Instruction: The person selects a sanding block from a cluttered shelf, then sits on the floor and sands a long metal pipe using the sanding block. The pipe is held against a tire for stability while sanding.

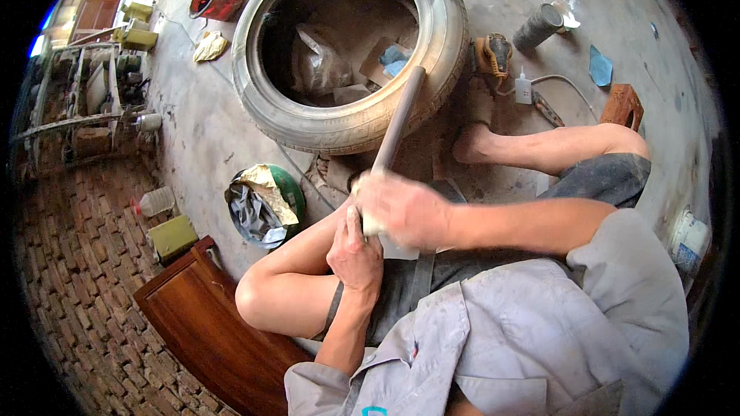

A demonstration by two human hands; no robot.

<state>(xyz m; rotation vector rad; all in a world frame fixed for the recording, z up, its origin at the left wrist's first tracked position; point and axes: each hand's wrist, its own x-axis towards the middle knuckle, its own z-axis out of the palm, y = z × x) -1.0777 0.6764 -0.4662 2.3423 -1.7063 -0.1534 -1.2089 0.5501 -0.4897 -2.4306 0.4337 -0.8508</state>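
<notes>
A round, brownish-grey rod [400, 119] slants up from my hands, its far end leaning on the inner rim of a large worn tyre [347, 125]. My left hand [357, 260] is closed around the near end of the rod, thumb pointing up. Just above it, my right hand [405, 210] wraps the rod and is blurred by motion. A pale yellowish piece [373, 225], perhaps sandpaper, shows beneath the right fingers; the part of the rod inside both hands is hidden.
Inside the tyre lies a clear plastic bag [320, 68]. A green tub [289, 194] with crumpled sheets stands left of my knee, near a dark red wooden panel [208, 316]. An orange power sander [493, 56], a small white bottle [523, 89] and a dark cylinder [538, 27] are at right.
</notes>
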